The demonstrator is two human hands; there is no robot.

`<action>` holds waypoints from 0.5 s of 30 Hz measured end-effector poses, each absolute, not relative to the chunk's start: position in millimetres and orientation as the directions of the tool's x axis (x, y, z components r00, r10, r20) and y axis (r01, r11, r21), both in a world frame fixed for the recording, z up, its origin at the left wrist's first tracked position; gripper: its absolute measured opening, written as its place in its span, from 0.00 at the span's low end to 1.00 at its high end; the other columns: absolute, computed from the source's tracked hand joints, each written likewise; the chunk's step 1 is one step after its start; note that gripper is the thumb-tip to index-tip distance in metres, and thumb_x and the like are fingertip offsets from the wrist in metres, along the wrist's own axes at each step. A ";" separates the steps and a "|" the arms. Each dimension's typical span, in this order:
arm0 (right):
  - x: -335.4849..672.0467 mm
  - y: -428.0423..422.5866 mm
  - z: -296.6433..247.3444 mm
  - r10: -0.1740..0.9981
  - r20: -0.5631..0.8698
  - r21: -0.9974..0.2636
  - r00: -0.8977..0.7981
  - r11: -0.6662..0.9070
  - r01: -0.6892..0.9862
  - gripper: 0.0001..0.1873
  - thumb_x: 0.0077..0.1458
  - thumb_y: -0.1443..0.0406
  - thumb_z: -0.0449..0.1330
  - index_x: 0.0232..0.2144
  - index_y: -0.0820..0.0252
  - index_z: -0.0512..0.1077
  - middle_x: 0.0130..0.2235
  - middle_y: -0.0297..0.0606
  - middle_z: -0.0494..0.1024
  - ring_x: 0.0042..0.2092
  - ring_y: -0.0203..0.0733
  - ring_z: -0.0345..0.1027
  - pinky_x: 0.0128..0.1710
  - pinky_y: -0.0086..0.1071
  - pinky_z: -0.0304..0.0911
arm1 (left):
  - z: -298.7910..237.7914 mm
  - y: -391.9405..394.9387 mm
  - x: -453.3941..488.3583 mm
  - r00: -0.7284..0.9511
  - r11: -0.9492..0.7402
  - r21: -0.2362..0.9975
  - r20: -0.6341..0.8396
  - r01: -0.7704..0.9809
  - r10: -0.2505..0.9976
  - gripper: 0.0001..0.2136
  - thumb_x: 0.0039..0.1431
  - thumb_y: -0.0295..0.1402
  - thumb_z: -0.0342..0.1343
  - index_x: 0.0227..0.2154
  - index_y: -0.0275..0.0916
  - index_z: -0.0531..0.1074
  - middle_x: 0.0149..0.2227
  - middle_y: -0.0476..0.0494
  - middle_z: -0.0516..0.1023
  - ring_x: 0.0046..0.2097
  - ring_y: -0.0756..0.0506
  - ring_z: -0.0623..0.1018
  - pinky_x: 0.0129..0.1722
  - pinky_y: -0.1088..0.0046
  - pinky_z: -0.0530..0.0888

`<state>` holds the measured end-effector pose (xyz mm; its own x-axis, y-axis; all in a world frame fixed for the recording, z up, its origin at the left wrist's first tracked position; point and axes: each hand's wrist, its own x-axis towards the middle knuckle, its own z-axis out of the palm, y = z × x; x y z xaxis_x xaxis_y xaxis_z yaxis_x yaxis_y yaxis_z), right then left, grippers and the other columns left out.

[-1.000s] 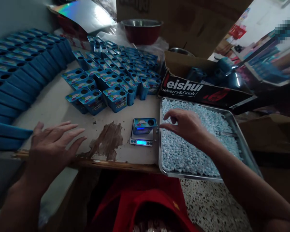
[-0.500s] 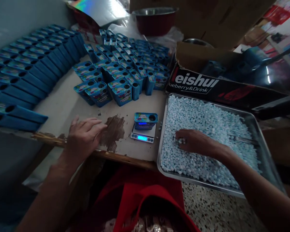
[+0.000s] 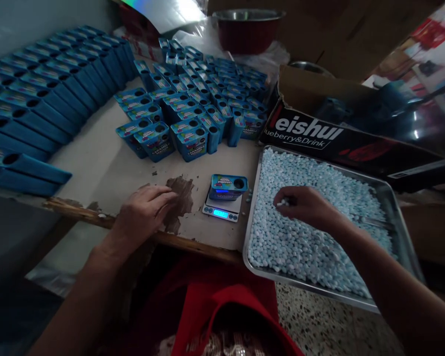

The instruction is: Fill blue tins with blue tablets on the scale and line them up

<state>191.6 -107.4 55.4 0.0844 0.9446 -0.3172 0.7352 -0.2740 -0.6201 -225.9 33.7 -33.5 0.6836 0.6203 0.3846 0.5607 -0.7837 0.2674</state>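
Note:
Over the left part of a metal tray (image 3: 249, 232) full of small pale blue candies (image 3: 300, 247), my right hand (image 3: 300, 205) is closed on a few candies, which show at its fingertips. My left hand (image 3: 144, 212) rests near the table's front edge, fingers stretched out and holding nothing. Between the hands stands a small digital scale (image 3: 220, 213) with a lit blue display; its digits are too blurred to read. On the scale's plate sits a blue candy box (image 3: 229, 187) with a dark round hole in its top.
Rows of blue boxes (image 3: 59, 99) line the table's left side, and a looser group of boxes (image 3: 193, 141) stands at the back. Behind the tray is a black cardboard carton (image 3: 304, 128) holding more blue boxes. A dark red bowl (image 3: 248, 34) sits at the rear.
My right hand has risen slightly from the candies with a few between its fingers. My left hand has shifted right along the table edge, towards the scale. The view has moved a little.

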 end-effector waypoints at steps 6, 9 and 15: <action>160.0 -70.9 94.0 0.967 -0.256 -0.834 0.002 -0.222 0.506 0.07 0.55 0.63 0.68 0.36 0.60 0.79 0.24 0.28 0.71 0.25 0.34 0.60 0.24 0.29 0.54 | -40.9 41.7 -239.2 0.668 -0.766 0.271 0.377 0.583 0.642 0.10 0.74 0.36 0.57 0.49 0.41 0.81 0.51 0.40 0.84 0.51 0.39 0.82 0.55 0.60 0.77; 135.1 -50.8 107.9 0.991 -0.109 -0.771 -0.080 -0.034 0.636 0.05 0.54 0.68 0.66 0.35 0.60 0.80 0.28 0.30 0.75 0.28 0.34 0.63 0.28 0.29 0.56 | -46.9 46.3 -245.4 0.667 -0.767 0.256 0.382 0.588 0.639 0.10 0.74 0.35 0.57 0.50 0.42 0.81 0.51 0.41 0.83 0.50 0.39 0.81 0.54 0.60 0.78; 105.1 -27.0 116.9 0.957 -0.001 -0.417 -0.290 0.263 0.870 0.14 0.53 0.79 0.63 0.36 0.60 0.83 0.35 0.34 0.81 0.33 0.35 0.69 0.35 0.29 0.58 | -56.3 48.3 -257.0 0.663 -0.751 0.293 0.353 0.592 0.660 0.11 0.74 0.33 0.55 0.52 0.44 0.79 0.53 0.42 0.82 0.51 0.40 0.80 0.55 0.61 0.77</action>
